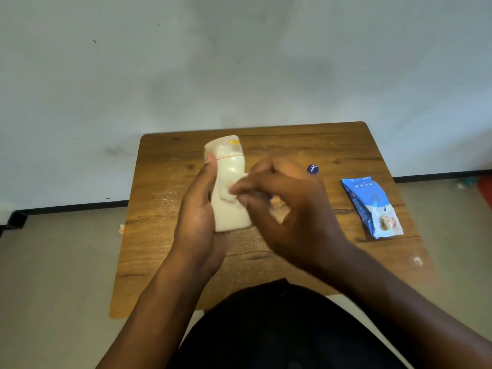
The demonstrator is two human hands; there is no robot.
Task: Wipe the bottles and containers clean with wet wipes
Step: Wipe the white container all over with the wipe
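Left hand grips cream lotion bottle upright above wooden surface. Right hand pinches wet wipe against bottle. Wipes pack at 3 o'clock.

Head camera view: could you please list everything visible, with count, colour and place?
bottle: one, cream-white, held above the table's left half
wet wipe: one, white, pressed on the bottle's side
wipes pack: one, blue and white, lying on the table's right side
small blue object: one, on the table behind the right hand; type unclear
table: one, brown wood, by the wall
left hand: grip around the bottle
right hand: fingers pinching the wipe
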